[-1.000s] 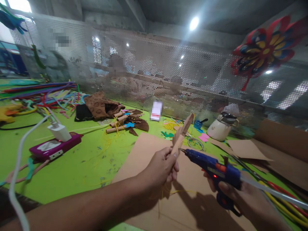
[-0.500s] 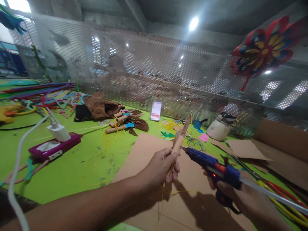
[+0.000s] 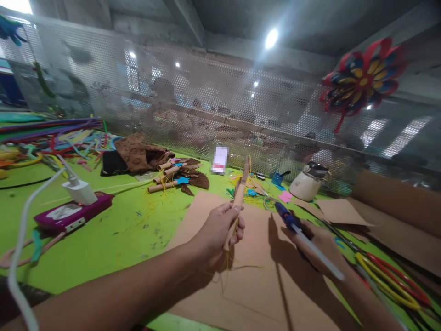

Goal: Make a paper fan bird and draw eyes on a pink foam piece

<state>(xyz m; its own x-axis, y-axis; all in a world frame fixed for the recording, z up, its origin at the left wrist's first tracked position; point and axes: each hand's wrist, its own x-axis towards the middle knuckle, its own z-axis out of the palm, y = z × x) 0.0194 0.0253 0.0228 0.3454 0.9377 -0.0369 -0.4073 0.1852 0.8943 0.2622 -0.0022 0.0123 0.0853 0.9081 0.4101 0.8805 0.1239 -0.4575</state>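
Note:
My left hand (image 3: 220, 225) is closed round a rolled brown paper tube (image 3: 238, 196) that tilts up and away, with yellow strands hanging below it. A darker brown pleated part shows at the tube's far end. To the right, my right hand (image 3: 315, 241) grips a blue hot glue gun (image 3: 284, 212), its nozzle pointing away from me and apart from the tube. A clear glue stick (image 3: 319, 253) sticks out of the gun's back. Under both hands lies a sheet of brown cardboard (image 3: 196, 230). Several similar tubes with pleated brown ends and star shapes (image 3: 182, 180) lie beyond my left hand.
A purple power strip (image 3: 74, 211) with a white plug and cable stands at left. Scissors with red and yellow handles (image 3: 389, 280) lie at right, near cardboard pieces (image 3: 341, 211). A white pot (image 3: 306, 181) stands behind. Perforated metal screen (image 3: 206, 101) closes off the far side.
The glue gun has moved away from the tube and turned to point forward. My left hand with the tube now stands slightly further left in view, the tube more upright.

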